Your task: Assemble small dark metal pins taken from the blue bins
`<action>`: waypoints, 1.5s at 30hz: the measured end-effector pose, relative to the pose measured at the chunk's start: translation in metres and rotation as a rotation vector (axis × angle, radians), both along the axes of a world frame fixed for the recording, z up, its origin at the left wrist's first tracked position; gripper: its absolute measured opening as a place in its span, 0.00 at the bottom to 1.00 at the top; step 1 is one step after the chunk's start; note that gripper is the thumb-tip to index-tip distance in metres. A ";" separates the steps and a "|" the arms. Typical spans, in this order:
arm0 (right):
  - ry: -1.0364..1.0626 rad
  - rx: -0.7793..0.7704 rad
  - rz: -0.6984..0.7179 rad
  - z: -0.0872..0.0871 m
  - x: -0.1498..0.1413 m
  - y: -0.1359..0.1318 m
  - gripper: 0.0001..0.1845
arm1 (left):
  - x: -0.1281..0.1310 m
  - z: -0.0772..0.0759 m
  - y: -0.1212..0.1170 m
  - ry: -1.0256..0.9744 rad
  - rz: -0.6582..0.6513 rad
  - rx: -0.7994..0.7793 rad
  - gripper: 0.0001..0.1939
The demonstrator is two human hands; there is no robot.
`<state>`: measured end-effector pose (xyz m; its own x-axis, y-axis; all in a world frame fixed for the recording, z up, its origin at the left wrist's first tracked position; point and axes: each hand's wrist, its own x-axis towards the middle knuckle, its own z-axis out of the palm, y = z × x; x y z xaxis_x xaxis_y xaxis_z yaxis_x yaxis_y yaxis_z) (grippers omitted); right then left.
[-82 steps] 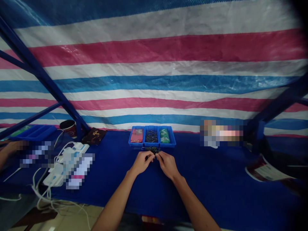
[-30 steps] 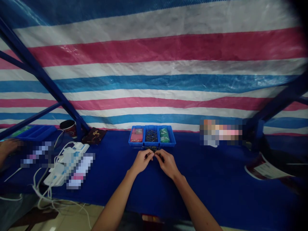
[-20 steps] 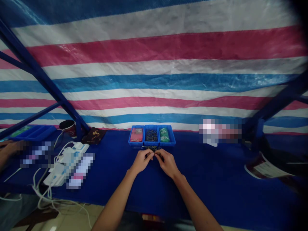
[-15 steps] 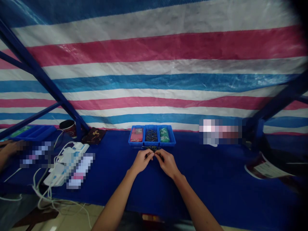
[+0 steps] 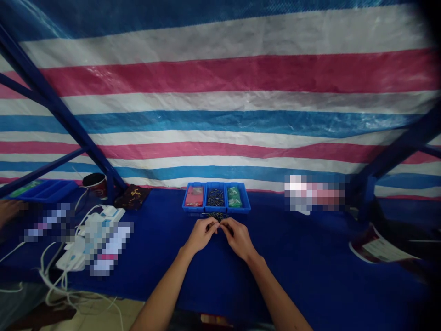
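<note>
Both hands are on the near side of the blue three-section tray, which serves as the landmark here. The left hand has thumb and fingers drawn in to a narrow pinch, and the right hand mirrors it, the two sets of fingertips meeting or nearly so; whether a small piece sits between them is too fine to tell. Just beyond the fingertips, in front of the tray's middle section, lies a loose pile of thin dark screw-like pieces. More thin dark pieces fill that middle section, while the tray's left section holds a pink packet and its right section a green packet with small white pieces. The tray stands on a blue tabletop, toward its far edge. Left of the tray are a dark brown packet with gold marks, a dark cup and, nearer the person, a white power strip with white cables. Farthest left of the tray are a second blue sectioned tray and another person's hand. Well right of the tray is a dark red container with a pale label. Behind the tray hangs a striped tarpaulin.
</note>
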<state>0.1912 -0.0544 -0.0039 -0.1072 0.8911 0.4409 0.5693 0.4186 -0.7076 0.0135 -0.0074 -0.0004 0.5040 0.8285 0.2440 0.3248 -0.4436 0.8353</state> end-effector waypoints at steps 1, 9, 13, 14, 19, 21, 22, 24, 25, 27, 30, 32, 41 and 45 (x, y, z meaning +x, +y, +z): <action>0.000 -0.004 0.001 0.000 0.000 0.000 0.10 | 0.000 0.000 0.000 0.002 0.001 0.000 0.18; -0.003 -0.003 0.000 -0.001 0.000 0.001 0.09 | 0.000 0.000 0.000 0.011 0.000 -0.001 0.17; -0.011 0.004 -0.011 -0.002 0.000 0.002 0.10 | 0.000 0.001 0.000 0.018 0.001 -0.004 0.18; -0.012 0.001 -0.010 -0.003 0.000 0.002 0.10 | 0.000 0.001 0.000 0.017 0.000 -0.003 0.18; -0.015 -0.012 -0.008 -0.003 0.001 0.002 0.09 | -0.001 0.002 0.000 0.001 -0.006 -0.003 0.16; -0.019 -0.020 -0.009 -0.003 0.001 0.002 0.08 | -0.001 0.001 0.001 -0.004 -0.007 -0.006 0.16; -0.022 -0.022 -0.008 -0.003 0.001 0.002 0.08 | -0.001 0.001 0.001 -0.005 -0.006 -0.007 0.16; -0.027 -0.020 -0.002 -0.003 0.001 0.002 0.09 | -0.001 0.001 0.000 -0.004 -0.004 -0.007 0.15; -0.027 -0.018 0.002 -0.002 0.001 0.002 0.09 | -0.001 0.001 0.000 -0.004 -0.004 -0.006 0.15; -0.020 -0.016 0.006 -0.002 0.001 0.001 0.10 | -0.001 0.000 0.000 -0.002 -0.003 -0.003 0.15; -0.009 -0.017 0.015 -0.002 0.001 0.001 0.10 | -0.001 -0.001 0.000 -0.001 -0.003 -0.010 0.15; -0.008 -0.024 0.017 -0.002 0.001 0.001 0.10 | -0.001 -0.002 0.000 0.002 0.001 -0.015 0.15; -0.013 -0.051 0.021 -0.003 0.003 0.001 0.09 | -0.001 -0.002 0.001 0.012 0.002 -0.014 0.14; -0.011 -0.050 0.023 -0.004 0.002 0.002 0.09 | -0.001 -0.002 0.001 0.010 -0.001 -0.016 0.15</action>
